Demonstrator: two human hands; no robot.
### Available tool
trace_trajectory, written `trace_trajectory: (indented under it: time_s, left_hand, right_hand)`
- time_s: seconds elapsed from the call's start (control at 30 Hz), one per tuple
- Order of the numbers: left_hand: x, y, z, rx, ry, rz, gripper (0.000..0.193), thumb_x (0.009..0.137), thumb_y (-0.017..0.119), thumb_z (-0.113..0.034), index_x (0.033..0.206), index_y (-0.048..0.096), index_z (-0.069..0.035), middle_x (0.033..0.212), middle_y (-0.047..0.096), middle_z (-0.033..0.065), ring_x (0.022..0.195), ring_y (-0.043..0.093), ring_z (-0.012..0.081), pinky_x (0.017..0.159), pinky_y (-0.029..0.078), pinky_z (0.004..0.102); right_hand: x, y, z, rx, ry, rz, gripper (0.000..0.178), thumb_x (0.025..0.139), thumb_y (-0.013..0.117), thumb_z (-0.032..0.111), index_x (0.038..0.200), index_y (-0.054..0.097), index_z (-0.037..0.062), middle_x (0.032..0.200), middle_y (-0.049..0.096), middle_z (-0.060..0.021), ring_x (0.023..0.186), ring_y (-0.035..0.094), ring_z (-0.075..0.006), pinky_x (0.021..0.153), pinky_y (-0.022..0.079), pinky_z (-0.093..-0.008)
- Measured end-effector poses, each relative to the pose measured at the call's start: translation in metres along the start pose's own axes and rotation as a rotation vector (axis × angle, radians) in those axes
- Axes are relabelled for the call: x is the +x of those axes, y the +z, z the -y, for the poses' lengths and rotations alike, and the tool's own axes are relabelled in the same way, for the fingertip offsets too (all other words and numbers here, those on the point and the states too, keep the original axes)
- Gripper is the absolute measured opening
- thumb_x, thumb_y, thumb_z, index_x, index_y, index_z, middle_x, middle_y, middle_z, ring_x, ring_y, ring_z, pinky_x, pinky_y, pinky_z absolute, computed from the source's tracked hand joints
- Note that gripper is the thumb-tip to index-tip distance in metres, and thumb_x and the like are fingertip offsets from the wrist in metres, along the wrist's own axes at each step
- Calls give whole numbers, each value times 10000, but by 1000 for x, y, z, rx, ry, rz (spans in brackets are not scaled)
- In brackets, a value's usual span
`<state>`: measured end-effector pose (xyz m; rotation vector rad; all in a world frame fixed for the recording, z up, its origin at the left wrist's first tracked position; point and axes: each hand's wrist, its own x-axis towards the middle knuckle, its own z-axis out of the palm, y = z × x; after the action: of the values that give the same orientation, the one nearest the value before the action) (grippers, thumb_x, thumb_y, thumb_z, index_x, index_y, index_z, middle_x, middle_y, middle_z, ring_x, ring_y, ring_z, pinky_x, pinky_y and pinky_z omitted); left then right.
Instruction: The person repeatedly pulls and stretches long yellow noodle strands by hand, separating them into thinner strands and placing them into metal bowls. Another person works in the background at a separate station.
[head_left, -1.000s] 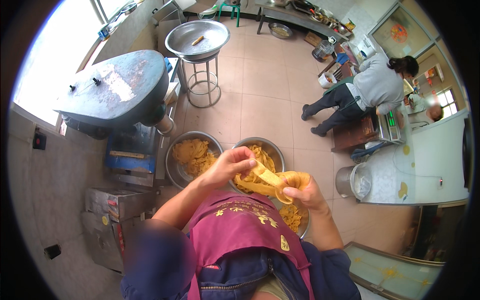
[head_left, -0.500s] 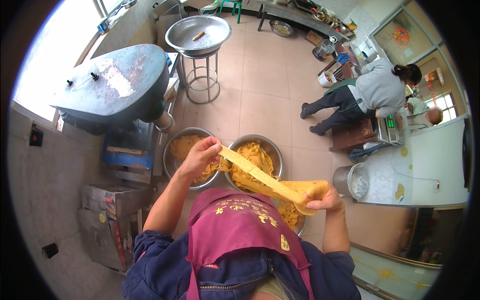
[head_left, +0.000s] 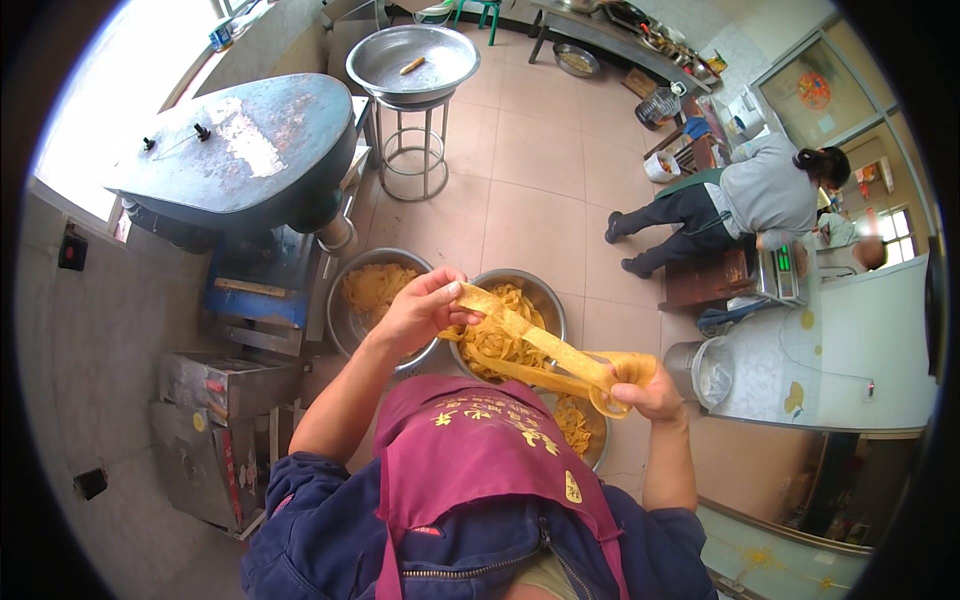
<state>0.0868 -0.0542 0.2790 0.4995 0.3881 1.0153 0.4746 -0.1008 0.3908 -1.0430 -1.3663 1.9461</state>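
Note:
A long, flat, soft yellow strip (head_left: pixel 535 337), whose exact food kind I cannot tell, stretches between my hands. My left hand (head_left: pixel 428 303) pinches its upper left end between thumb and fingers. Lower and to the right, my right hand (head_left: pixel 652 388) is closed on the other end, with loops of strip hanging at its fingers. A second length runs lower between the hands. Beneath them stands a metal basin (head_left: pixel 556 300) heaped with similar yellow strips (head_left: pixel 500 345). Another basin (head_left: pixel 340 275) with strips sits to the left, and a third basin (head_left: pixel 602 440) is partly hidden by my apron.
On the left stands a large grey-topped machine (head_left: pixel 230 160) beside a blue tray (head_left: pixel 255 280). A wide metal bowl (head_left: pixel 415 55) holding a short stick rests on a tall stand. At the right, a person (head_left: pixel 765 185) bends over a counter near a lined bin (head_left: pixel 712 370).
My left hand has moved slightly right, toward my right hand. The strip hangs slacker, and the wide bunch at my right hand has become narrower loops.

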Motion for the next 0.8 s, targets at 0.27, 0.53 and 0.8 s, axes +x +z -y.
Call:
trace_trajectory:
  time_s: [0.27,0.53,0.8]
  left_hand:
    - [-2,15,-1,-8,88,81,187,1028,642,-196,1138,579,-59,1062,649,69,1027,677,203,891,557,335]
    - [-2,5,11,129,-203,297,274,1067,572,-245,1229,587,-25,933,679,73,920,713,215,829,576,336]
    - [34,36,88,1203,272,112,358,969,719,-165,1268,571,-35,1051,678,77,1057,663,218,926,527,347]
  right_hand:
    - [7,8,1,-190,50,-114,366,960,701,123,1284,635,-33,1017,716,-65,897,671,-120,841,540,-270]
    - [7,8,9,-91,-95,-145,594,958,705,130,1475,464,-37,808,588,15,729,572,-69,674,462,-224]
    - [13,29,35,0,-58,-31,729,885,783,201,1472,441,-65,698,577,-1,601,511,-56,574,398,-207]
